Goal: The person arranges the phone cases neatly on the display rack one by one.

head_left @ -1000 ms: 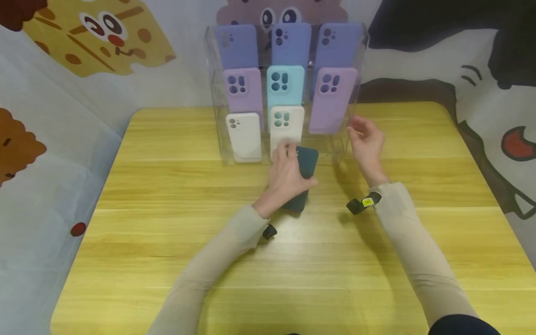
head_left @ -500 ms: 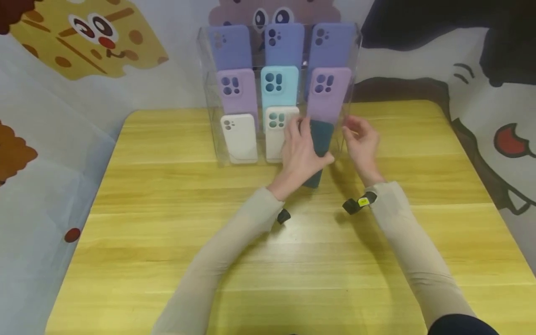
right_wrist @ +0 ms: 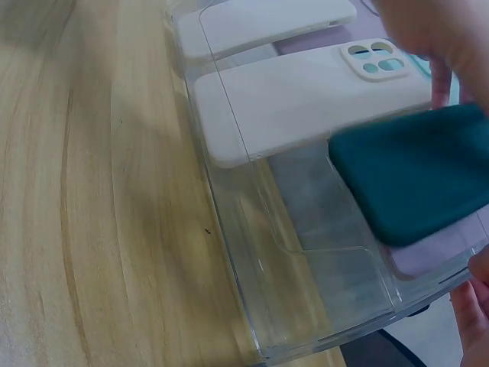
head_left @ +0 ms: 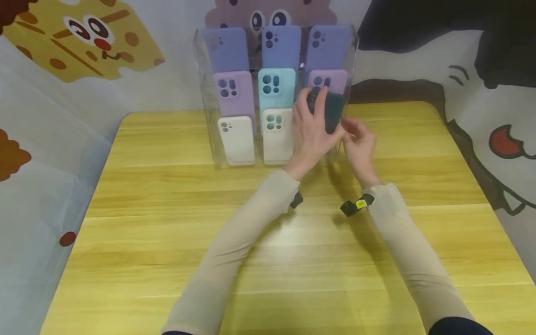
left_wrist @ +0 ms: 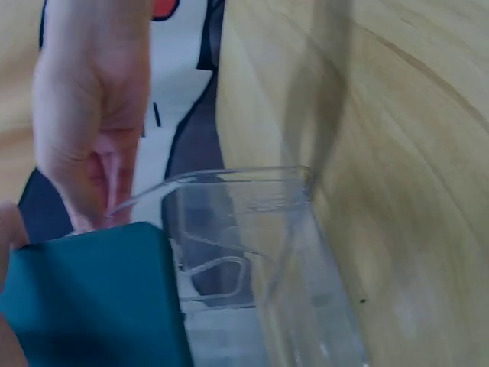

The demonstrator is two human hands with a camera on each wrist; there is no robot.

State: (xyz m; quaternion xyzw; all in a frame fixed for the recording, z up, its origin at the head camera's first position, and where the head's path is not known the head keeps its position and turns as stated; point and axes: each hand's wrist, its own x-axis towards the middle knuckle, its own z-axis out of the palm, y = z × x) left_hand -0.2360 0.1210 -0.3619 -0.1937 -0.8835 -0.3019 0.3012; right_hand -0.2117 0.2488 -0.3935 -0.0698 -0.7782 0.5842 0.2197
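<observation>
A dark teal phone case (head_left: 334, 111) is gripped by my left hand (head_left: 311, 130), thumb on one long edge and fingers over the other. It hovers in front of the right column of a clear tiered display stand (right_wrist: 263, 348), overlapping a lilac phone case (head_left: 338, 78). In the right wrist view, the teal case (right_wrist: 420, 172) hangs tilted above the front tier's right slot, beside a white phone case (right_wrist: 306, 99). My right hand (head_left: 361, 146) pinches the stand's right side edge; the left wrist view shows its fingertips at that clear edge.
Blue-violet phone cases (head_left: 281, 49) stand in the back tier. The middle tier also bears a lilac case (head_left: 235, 100) and a light-blue case (head_left: 276, 83). Another white case (head_left: 237, 142) sits front left. A cartoon-printed cloth (head_left: 176, 28) hangs behind the wooden table (head_left: 167, 223).
My left hand has lifted the teal case from low before the stand, up and to the right, to the right column. My right hand stays by the stand's right side.
</observation>
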